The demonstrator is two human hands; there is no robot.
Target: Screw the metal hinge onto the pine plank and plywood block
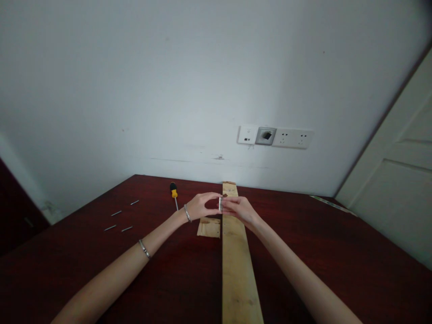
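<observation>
My left hand point(202, 206) and my right hand point(241, 209) meet above a long wooden plank point(236, 265). Between their fingertips is a small, flat, silvery metal piece point(220, 203), held upright; its exact kind is too small to make out. The left thumb and fingers pinch it from the left, with a gap behind them. On the right, closed fingers grip the same piece and cover part of it. A short wooden block point(209, 227) lies against the plank's left side, below my left hand. Just left of that hand lies a screwdriver point(173, 192) with a black and yellow handle.
Several long screws or nails point(116, 213) lie scattered on the left of the dark red table point(162, 279). Behind it rises a white wall with sockets point(293, 138). A thin, pale strip point(332, 204) lies at the table's right edge, near a white door point(405, 180).
</observation>
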